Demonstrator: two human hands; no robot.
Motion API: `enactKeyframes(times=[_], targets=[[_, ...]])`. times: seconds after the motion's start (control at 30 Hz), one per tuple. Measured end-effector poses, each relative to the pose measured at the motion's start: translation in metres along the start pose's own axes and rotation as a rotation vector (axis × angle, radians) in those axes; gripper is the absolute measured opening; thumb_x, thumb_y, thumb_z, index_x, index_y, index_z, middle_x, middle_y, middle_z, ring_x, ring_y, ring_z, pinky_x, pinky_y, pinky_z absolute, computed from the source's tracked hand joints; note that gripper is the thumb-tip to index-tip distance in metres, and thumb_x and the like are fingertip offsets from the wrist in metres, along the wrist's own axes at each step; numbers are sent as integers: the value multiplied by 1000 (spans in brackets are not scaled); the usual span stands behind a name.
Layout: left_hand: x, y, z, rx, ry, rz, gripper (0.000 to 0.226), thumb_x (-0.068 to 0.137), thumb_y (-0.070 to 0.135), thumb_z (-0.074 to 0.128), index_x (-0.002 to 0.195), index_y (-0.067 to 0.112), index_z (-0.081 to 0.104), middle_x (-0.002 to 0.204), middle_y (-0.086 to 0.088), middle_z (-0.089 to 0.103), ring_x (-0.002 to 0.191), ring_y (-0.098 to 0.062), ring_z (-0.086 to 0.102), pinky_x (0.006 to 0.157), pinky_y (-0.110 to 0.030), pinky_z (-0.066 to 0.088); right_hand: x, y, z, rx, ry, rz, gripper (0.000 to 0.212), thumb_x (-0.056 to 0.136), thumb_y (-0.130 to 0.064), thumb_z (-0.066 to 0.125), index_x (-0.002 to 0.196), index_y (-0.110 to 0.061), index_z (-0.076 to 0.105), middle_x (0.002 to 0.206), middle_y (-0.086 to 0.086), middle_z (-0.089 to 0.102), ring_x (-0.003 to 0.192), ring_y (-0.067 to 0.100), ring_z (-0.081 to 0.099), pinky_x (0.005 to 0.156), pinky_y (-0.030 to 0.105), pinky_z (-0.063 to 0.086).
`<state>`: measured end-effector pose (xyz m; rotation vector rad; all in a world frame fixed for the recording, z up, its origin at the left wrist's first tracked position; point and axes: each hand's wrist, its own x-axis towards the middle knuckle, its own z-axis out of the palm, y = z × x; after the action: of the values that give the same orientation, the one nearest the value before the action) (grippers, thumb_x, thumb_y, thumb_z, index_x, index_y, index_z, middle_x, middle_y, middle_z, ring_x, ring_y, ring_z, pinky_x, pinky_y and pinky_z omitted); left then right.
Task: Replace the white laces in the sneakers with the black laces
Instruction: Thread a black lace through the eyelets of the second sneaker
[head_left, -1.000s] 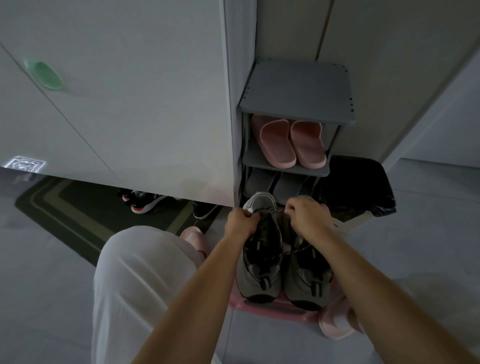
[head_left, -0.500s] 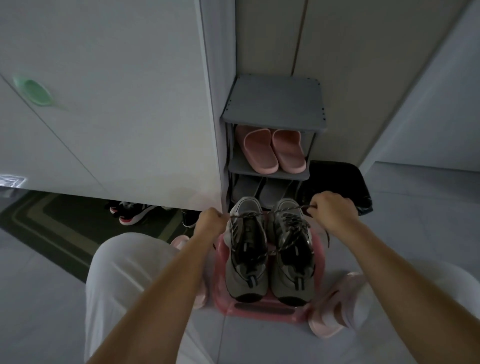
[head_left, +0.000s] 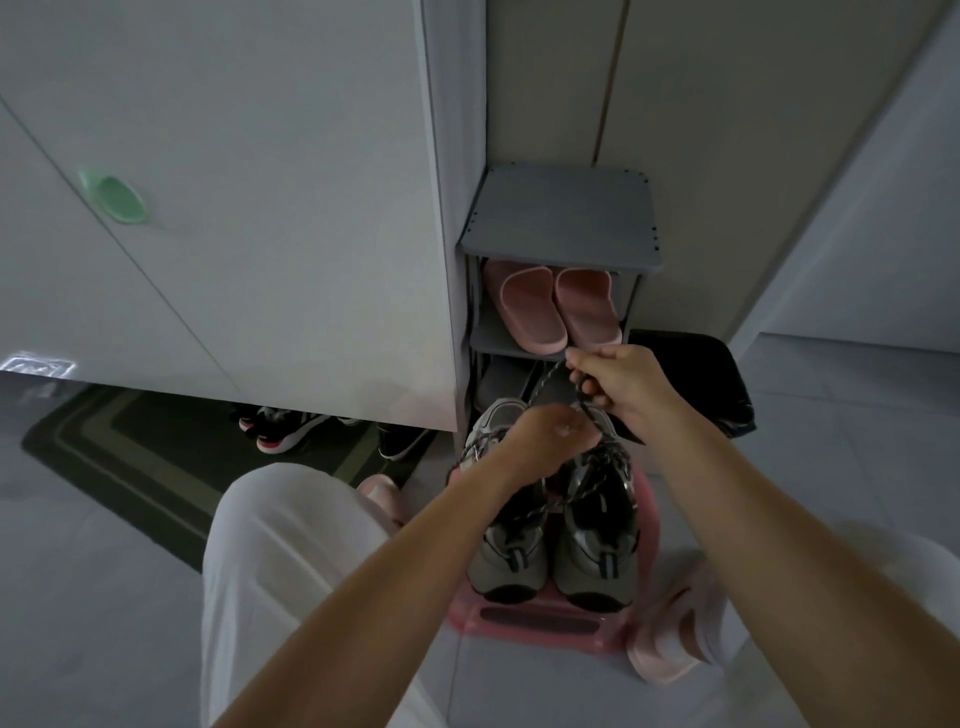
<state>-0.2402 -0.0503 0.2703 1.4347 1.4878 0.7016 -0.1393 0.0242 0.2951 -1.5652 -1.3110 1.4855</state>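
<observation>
Two grey and black sneakers, a left sneaker (head_left: 506, 558) and a right sneaker (head_left: 597, 540), stand side by side on a pink stool (head_left: 545, 626), toes toward me. A dark speckled lace (head_left: 550, 382) runs from the right sneaker's top up to my right hand (head_left: 623, 387), which pinches it above the heels. My left hand (head_left: 548, 434) hovers over the sneakers' collars, fingers curled on the same lace. Dark laces cross the right sneaker's tongue. No white lace shows plainly.
A grey shoe rack (head_left: 563, 223) with pink slippers (head_left: 561, 306) stands right behind the stool. A black bag (head_left: 696, 374) lies to its right. White cabinet doors (head_left: 234, 208) fill the left, with shoes (head_left: 283, 428) and a dark mat (head_left: 130, 457) beneath. My knees flank the stool.
My hands were apart, pulling lace ends sideways; now they have come together over the right sneaker. The right hand has lifted a lace end upward.
</observation>
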Motion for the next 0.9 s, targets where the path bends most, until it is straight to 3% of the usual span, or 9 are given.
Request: enactKeyframes(times=[0.07, 0.13, 0.23, 0.43, 0.5, 0.6, 0.73, 0.83, 0.9], targets=[[1, -2, 0, -12, 58, 12, 27, 85, 23, 59, 66, 7, 49, 65, -4, 44, 57, -6, 39, 59, -19, 35, -1, -5, 2, 57, -16, 21, 19, 86, -16, 67, 70, -8, 64, 61, 3, 56, 43, 4, 44, 36, 15, 30], [5, -5, -2, -35, 128, 12, 20, 89, 19, 60, 80, 1, 57, 72, -4, 49, 54, -3, 40, 49, -10, 32, -3, -9, 4, 100, -81, 57, 17, 88, -13, 65, 73, -6, 63, 61, 3, 56, 37, 2, 44, 33, 13, 30], [7, -4, -4, -103, 153, -43, 23, 92, 21, 57, 101, 0, 62, 82, -4, 57, 70, -11, 51, 59, -18, 40, -7, -11, 8, 94, -158, 73, 13, 88, -11, 64, 78, -4, 64, 64, 5, 57, 41, 4, 46, 35, 14, 32], [14, -10, -20, -338, 297, -161, 27, 95, 20, 54, 69, 13, 54, 64, -3, 59, 44, -3, 56, 45, -17, 44, -14, 7, 0, -283, -134, -97, 41, 89, -43, 60, 77, -3, 64, 64, 5, 49, 58, 16, 45, 55, 22, 33], [16, -14, -28, -365, 347, -191, 26, 93, 23, 57, 69, 14, 58, 66, -7, 61, 53, -12, 60, 49, -22, 46, -17, 19, -1, -519, -229, -156, 40, 86, -40, 65, 68, -5, 60, 58, 4, 44, 55, 15, 43, 54, 25, 31], [22, -17, -34, -370, 375, -238, 24, 92, 27, 59, 71, 15, 64, 68, -6, 63, 58, -17, 59, 56, -27, 47, -11, 31, 0, -671, -235, -200, 32, 87, -30, 66, 84, 1, 69, 69, 9, 57, 64, 18, 53, 62, 29, 39], [28, -21, -40, -396, 380, -286, 25, 93, 26, 57, 71, 16, 63, 65, 0, 61, 56, -13, 56, 50, -21, 45, -3, 39, -2, -778, -372, -137, 18, 87, -29, 65, 72, -19, 65, 73, 4, 65, 60, 10, 60, 59, 25, 44], [31, -27, -41, -367, 300, -334, 22, 93, 28, 57, 77, 14, 62, 70, -3, 61, 59, -14, 57, 50, -20, 46, 3, 46, 1, -622, -298, -69, 19, 92, -21, 59, 75, -14, 61, 77, 11, 69, 62, 13, 67, 54, 23, 51], [36, -39, -38, -137, 273, -357, 23, 93, 27, 57, 79, 10, 63, 73, -8, 62, 64, -21, 59, 56, -25, 48, 9, 50, 7, -485, -158, -68, 15, 92, -14, 58, 78, -11, 61, 77, 13, 71, 61, 11, 68, 59, 25, 55]])
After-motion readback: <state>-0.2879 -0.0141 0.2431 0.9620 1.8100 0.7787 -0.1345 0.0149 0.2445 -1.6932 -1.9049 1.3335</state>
